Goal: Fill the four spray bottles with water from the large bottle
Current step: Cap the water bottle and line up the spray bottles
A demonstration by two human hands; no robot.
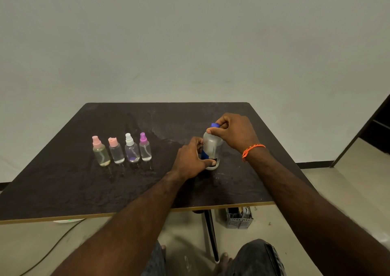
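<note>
Large bottle [212, 147] blue cap [215, 125], dark table [84, 187], orange wristband [252, 149]

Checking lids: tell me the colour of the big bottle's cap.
Blue; the large bottle's cap shows in the head view.

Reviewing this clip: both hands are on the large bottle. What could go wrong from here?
1. The right hand grips the blue cap while the left hand holds the large bottle low; a squeeze as the cap opens may slop water onto the table.
2. The four spray bottles stand capped and close together; reaching for one may topple its neighbours.
3. Their necks look narrow, so pouring may spill.
</note>
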